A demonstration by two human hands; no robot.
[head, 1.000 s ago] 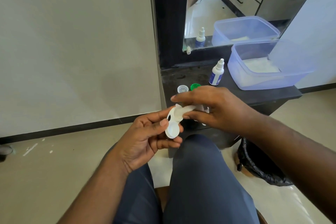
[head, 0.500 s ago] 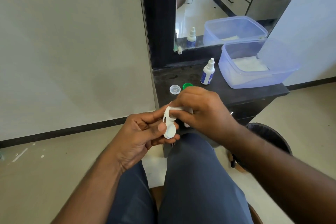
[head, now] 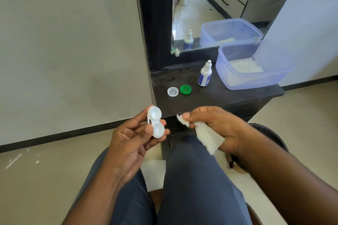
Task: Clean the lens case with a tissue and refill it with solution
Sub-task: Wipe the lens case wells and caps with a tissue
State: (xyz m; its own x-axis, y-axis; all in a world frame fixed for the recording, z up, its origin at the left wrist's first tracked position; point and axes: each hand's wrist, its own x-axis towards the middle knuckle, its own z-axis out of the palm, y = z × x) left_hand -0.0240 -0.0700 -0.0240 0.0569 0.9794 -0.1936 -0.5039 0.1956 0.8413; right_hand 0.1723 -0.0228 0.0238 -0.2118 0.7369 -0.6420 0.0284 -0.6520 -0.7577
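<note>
My left hand (head: 131,139) holds the white two-well lens case (head: 155,122) upright between thumb and fingers, both wells uncapped and facing me. My right hand (head: 217,126) pinches a crumpled white tissue (head: 204,136), a short gap to the right of the case. On the dark shelf (head: 228,97) behind lie the clear cap (head: 172,91) and the green cap (head: 185,89), side by side. The white solution bottle (head: 205,74) with a blue label stands upright just right of the caps.
A translucent blue plastic box (head: 256,80) with white tissues inside sits on the shelf's right end, its lid leaning behind. A mirror (head: 210,5) rises at the back. My legs in dark trousers fill the lower middle; a black bin (head: 270,133) stands under my right forearm.
My right hand has pulled the tissue out of the case and moved right, so the two are now apart. The case's wells are now exposed in my left hand.
</note>
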